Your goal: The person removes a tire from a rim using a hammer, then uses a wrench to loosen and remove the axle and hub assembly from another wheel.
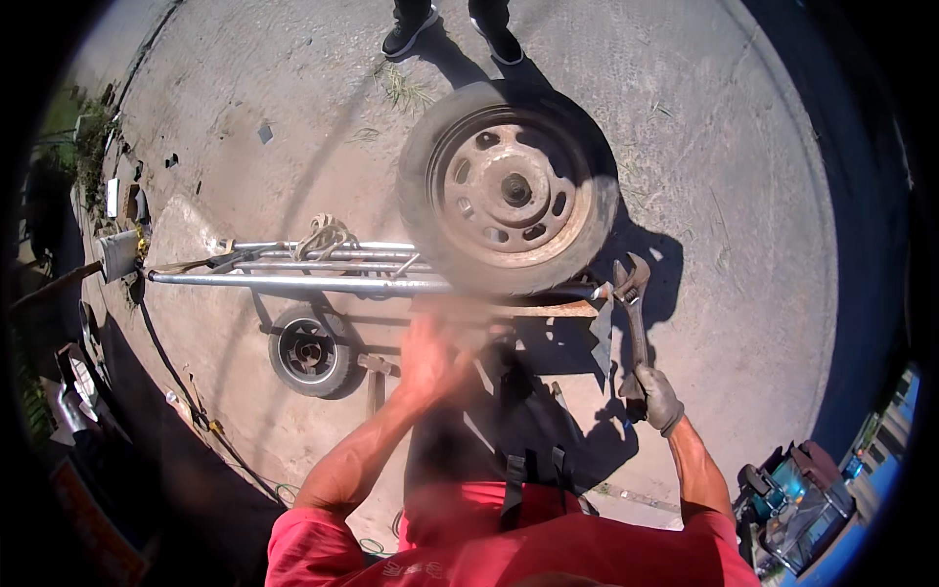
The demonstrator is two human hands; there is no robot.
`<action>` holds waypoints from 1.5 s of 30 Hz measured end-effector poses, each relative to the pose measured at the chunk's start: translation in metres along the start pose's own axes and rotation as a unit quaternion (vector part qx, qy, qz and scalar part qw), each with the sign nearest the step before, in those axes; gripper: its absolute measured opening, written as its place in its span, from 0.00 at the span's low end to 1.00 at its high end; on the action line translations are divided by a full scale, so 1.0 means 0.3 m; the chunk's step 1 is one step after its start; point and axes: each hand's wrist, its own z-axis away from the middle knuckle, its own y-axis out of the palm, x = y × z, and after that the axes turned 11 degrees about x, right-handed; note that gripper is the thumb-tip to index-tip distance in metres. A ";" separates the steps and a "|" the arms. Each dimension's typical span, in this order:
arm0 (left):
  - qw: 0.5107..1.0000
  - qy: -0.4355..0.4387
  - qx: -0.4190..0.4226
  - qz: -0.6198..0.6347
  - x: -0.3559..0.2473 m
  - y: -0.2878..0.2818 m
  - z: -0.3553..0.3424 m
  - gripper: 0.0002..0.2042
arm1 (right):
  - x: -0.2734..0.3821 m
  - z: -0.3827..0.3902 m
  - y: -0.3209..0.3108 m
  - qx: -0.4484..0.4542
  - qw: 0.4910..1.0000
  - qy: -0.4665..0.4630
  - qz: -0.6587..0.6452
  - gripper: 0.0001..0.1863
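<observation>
My right hand (pixel 657 399), in a grey work glove, is wrapped round the handle of a large adjustable wrench (pixel 636 318). The wrench points away from me, its jaw just right of the wheel. My left hand (pixel 430 352) is bare and smeared by motion, so its fingers cannot be read; it is near the tubular frame's close edge, below the wheel. A car wheel with a rusty steel rim (pixel 509 196) rests on the right end of the metal tubular frame (pixel 323 284). Tan rope (pixel 328 237) lies bunched on the frame's tubes.
A small wheel (pixel 310 350) and a hammer-like tool (pixel 376 370) are left of my left hand. Another person's shoes (pixel 497 41) stand beyond the car wheel. Bags and gear (pixel 797 504) sit at lower right. Cords and scrap line the left side.
</observation>
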 end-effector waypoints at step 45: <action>0.741 -0.428 0.016 0.517 0.351 0.224 1.024 0.19 | 0.267 -0.683 1.116 0.118 0.942 -0.256 -0.183 0.31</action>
